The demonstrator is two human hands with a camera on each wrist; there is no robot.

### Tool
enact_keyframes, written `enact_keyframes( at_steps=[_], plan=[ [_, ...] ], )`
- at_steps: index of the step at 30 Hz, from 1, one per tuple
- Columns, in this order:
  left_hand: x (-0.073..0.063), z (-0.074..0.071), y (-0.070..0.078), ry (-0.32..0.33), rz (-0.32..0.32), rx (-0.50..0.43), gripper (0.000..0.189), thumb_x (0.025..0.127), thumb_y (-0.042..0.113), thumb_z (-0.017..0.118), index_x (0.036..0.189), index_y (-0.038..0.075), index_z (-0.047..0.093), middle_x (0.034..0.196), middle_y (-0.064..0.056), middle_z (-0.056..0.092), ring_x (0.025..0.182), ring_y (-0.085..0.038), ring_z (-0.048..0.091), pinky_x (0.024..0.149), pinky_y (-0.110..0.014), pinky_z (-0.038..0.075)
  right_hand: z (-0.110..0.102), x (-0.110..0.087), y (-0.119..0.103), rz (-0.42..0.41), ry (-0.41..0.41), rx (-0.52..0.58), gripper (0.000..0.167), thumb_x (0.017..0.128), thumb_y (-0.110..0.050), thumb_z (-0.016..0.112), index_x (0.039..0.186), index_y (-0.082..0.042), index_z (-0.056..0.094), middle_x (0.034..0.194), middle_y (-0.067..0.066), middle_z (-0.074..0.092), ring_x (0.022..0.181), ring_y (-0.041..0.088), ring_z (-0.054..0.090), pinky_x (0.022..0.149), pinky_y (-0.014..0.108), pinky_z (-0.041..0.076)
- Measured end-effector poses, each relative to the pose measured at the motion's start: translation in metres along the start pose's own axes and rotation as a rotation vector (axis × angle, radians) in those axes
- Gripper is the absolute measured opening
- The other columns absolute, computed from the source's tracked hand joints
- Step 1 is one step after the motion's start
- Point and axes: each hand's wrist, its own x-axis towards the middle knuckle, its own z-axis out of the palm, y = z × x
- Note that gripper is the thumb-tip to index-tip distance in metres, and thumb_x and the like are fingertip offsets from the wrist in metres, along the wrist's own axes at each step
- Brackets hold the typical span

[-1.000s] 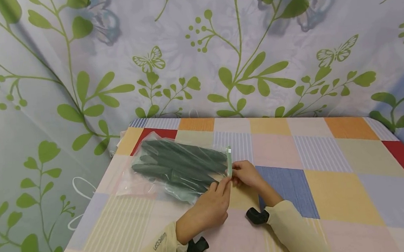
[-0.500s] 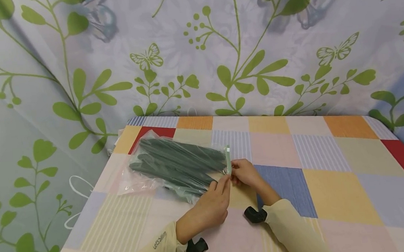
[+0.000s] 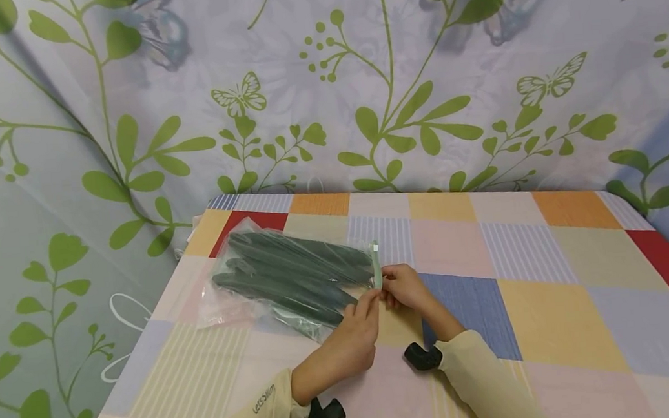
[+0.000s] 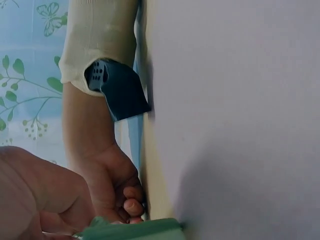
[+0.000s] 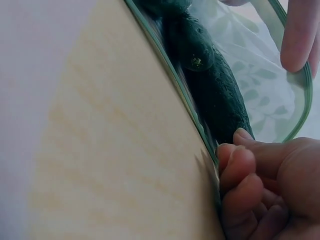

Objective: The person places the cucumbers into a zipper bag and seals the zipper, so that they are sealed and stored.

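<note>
A clear zip bag (image 3: pixel 216 311) lies flat on the table, its mouth turned to the right. Several dark green cucumbers (image 3: pixel 292 264) fill it lengthwise. In the right wrist view the bag's green zip strip (image 5: pixel 172 72) gapes, with cucumber ends (image 5: pixel 215 90) showing inside. My left hand (image 3: pixel 344 344) pinches the near part of the strip between thumb and fingers. Just right of it, my right hand (image 3: pixel 406 286) pinches the strip too, fingers curled. In the left wrist view the right hand (image 4: pixel 112 180) sits behind the green strip (image 4: pixel 135 228).
A patchwork cloth (image 3: pixel 557 310) covers the table. Floral curtains (image 3: pixel 302 75) hang along the back and left sides. Each wrist carries a black camera, such as the one at the right sleeve (image 3: pixel 423 356). White cord loops (image 3: pixel 122 308) hang by the left edge.
The whole scene has shifted slightly left in the head view. Both hands stay at the bag's mouth, with barely any finger movement visible.
</note>
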Motion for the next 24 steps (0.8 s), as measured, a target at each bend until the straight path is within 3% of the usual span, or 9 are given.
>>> enact_keyframes(
  at_steps=[7,13,18,24],
  plan=[
    [-0.002,-0.003,0.002,-0.047,-0.004,-0.059,0.067,0.074,0.001,0.063,0.135,-0.009,0.035,0.139,-0.014,0.026,0.078,-0.018,0.038,0.059,-0.016,0.034,0.004,0.002,0.0,0.055,0.037,0.046,0.022,0.087,-0.015,0.059,0.078,0.003,0.067,0.044,-0.001,0.049,0.034,0.009,0.043,0.036,0.023,0.037],
    [-0.004,-0.003,-0.002,-0.047,0.003,-0.064,0.067,0.074,0.001,0.063,0.134,-0.01,0.035,0.14,-0.015,0.026,0.081,-0.02,0.041,0.064,-0.018,0.039,0.008,0.003,-0.002,0.065,0.059,0.061,0.026,0.086,-0.02,0.062,0.071,0.002,0.066,0.04,-0.002,0.046,0.034,0.009,0.041,0.036,0.022,0.034],
    [-0.005,-0.002,-0.003,-0.031,0.003,-0.057,0.063,0.075,0.001,0.061,0.133,-0.009,0.038,0.14,-0.013,0.027,0.081,-0.021,0.042,0.063,-0.018,0.04,0.004,0.002,-0.001,0.043,0.022,0.041,0.022,0.087,-0.014,0.058,0.081,0.005,0.067,0.046,-0.002,0.052,0.036,0.008,0.045,0.037,0.022,0.037],
    [-0.009,0.0,0.001,-0.06,-0.007,0.067,0.053,0.078,0.012,0.066,0.126,-0.004,0.049,0.138,-0.012,0.033,0.087,-0.023,0.047,0.062,-0.018,0.044,-0.01,-0.002,0.005,0.063,0.003,0.037,0.023,0.089,-0.01,0.054,0.101,0.006,0.065,0.055,-0.001,0.058,0.04,0.007,0.05,0.039,0.021,0.039]
  ],
)
